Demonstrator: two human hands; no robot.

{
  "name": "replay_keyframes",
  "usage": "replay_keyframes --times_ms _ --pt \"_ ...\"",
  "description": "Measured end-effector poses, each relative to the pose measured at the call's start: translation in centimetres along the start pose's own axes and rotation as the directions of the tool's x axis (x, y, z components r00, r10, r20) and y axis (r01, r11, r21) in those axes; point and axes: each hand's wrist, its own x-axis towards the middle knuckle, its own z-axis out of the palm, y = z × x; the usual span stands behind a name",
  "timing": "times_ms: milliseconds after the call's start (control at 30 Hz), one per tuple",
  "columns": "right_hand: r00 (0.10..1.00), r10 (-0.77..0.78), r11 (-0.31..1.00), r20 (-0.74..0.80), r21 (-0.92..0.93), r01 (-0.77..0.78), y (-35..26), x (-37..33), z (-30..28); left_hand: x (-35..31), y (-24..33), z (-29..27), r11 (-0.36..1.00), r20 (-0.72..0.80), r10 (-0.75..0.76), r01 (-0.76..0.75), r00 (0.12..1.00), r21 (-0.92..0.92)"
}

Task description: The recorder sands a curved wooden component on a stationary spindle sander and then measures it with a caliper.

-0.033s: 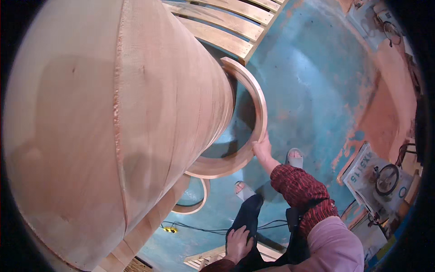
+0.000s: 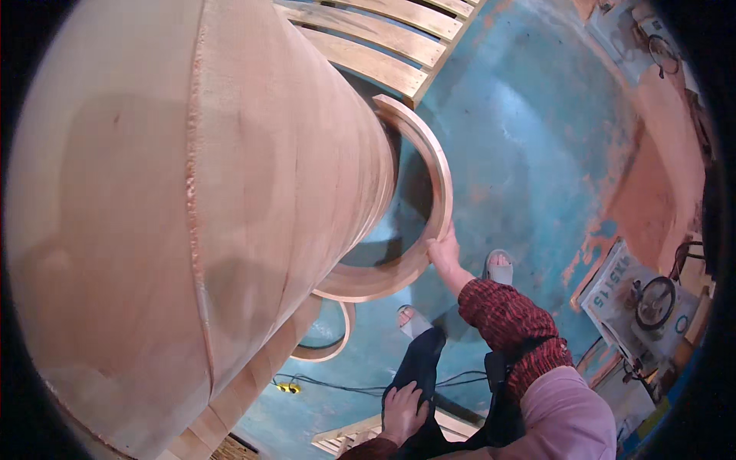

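Note:
My right hand (image 2: 444, 249) is closed around the outer edge of a large curved wooden ring (image 2: 437, 165). The ring bends round beside a big rounded wooden drum (image 2: 253, 176), and part of it is hidden behind the drum. A rough seam (image 2: 193, 199) runs down the drum's pale, smooth surface. My left hand (image 2: 405, 412) lies on my left thigh, fingers apart, holding nothing. Below the large ring is a smaller wooden ring (image 2: 346, 337), partly covered by the drum and a wooden band.
A slatted wooden pallet (image 2: 368, 57) lies beyond the drum, another (image 2: 349, 437) near my legs. Black cables (image 2: 330, 385) with a yellow piece (image 2: 287, 388) cross the blue floor. Boxes with a small wheel (image 2: 655, 303) stand at right, near reddish dust (image 2: 652, 192).
The drum's seam and a small mark on its surface have shifted slightly left. Both hands and the large ring stay in place.

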Motion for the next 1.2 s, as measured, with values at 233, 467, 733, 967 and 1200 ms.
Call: replay_keyframes --times_ms 233,467,733,967,1200 --pt "0.999 0.028 0.999 0.02 0.032 -0.029 1.4 -0.6 0.9 0.3 -0.2 -0.3 0.999 0.008 -0.015 0.015 1.0 -0.031" --pt "0.996 -0.029 1.0 -0.081 -0.014 0.028 3.6 -0.2 3.4 0.1 -0.5 -0.3 1.0 -0.018 0.01 -0.01 1.0 -0.016" --pt "0.987 0.052 0.998 -0.149 -0.037 -0.058 3.7 0.0 5.0 -0.2 -0.8 0.0 1.0 0.004 -0.012 0.012 1.0 -0.006" --pt "0.985 0.03 0.995 -0.168 -0.088 -0.046 2.8 -0.7 4.5 -0.8 -0.9 -0.3 0.999 -0.008 -0.018 0.018 1.0 -0.038" --pt "0.99 0.06 0.993 -0.128 -0.095 -0.073 2.3 -1.2 4.3 -1.6 -1.5 0.9 1.0 -0.064 0.003 -0.004 0.998 -0.027"
